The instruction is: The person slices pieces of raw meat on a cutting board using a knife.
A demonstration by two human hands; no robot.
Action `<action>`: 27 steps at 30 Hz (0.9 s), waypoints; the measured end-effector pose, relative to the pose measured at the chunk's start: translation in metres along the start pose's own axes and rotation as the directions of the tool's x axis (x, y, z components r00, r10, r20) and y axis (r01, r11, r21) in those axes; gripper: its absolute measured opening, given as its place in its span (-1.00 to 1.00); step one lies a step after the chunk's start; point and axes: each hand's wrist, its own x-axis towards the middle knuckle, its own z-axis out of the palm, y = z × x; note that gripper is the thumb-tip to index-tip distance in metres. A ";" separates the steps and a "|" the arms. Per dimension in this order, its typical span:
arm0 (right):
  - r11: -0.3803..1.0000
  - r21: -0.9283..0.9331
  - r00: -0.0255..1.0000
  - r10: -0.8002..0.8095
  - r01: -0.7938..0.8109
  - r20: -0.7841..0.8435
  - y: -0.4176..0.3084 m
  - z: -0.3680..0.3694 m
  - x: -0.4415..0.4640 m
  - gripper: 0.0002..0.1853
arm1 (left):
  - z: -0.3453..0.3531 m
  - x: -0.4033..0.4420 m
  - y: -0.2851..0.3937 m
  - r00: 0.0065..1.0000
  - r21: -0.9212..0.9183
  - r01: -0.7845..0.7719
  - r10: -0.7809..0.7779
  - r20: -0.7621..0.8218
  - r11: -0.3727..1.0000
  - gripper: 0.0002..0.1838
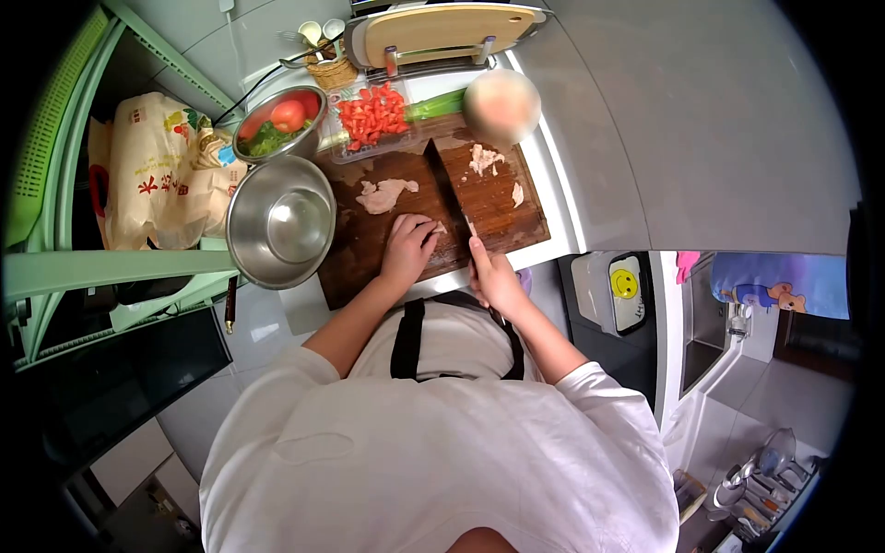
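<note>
My right hand (495,278) is closed round the handle of a kitchen knife (444,180), its dark blade reaching away over the wooden cutting board (355,263). Left of the blade, my left hand (409,247) rests on the board with fingers bent, holding down a small piece of pale meat (440,228) mostly hidden by the fingertips. Beyond that hand lies a larger slice of meat (385,195). On the right side of the blade are a heap of chopped meat (485,159) and a small scrap of meat (518,194).
An empty steel bowl (249,226) stands left of the board, with a steel bowl (318,124) of tomatoes and greens behind it. At the back are a clear tray (355,155) of cut red pieces, green stalks (436,105) and a blurred round container (502,106). A green rack (120,267) stands left.
</note>
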 end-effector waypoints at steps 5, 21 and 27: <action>0.994 -0.093 0.999 -0.051 0.051 -0.004 0.019 0.009 0.002 -0.34 | 0.001 -0.004 -0.004 1.000 0.018 -0.022 0.022 0.021 1.000 -0.86; 0.998 0.049 0.996 -0.027 0.031 -0.084 0.005 0.010 0.009 -0.29 | -0.003 -0.005 -0.004 0.999 -0.003 -0.006 0.006 0.040 1.000 -0.86; 0.986 -0.148 0.997 -0.074 0.072 -0.008 0.015 0.006 -0.002 -0.26 | -0.009 -0.006 -0.004 1.000 0.027 0.016 -0.017 0.020 1.000 -0.89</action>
